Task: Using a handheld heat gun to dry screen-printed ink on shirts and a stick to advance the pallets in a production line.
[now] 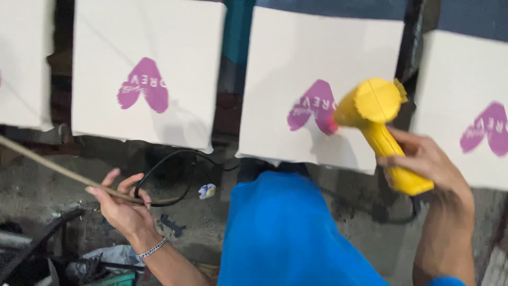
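My right hand [423, 161] grips the handle of a yellow heat gun [378, 114], whose nozzle points at a purple heart print [312, 111] on a white square panel [323, 53]. My left hand [124, 204] holds a thin wooden stick [58, 169] that runs up and left to the frame's edge. A silver bracelet [152, 248] circles my left wrist. My blue-clad leg [280, 233] fills the lower middle.
Other white panels with purple hearts lie in a row: one at upper left [148, 32], one at far right [465, 69], a sliver at far left [24, 63]. A black cable [164, 164] loops on the dirty concrete floor. Metal clutter [32, 249] sits at lower left.
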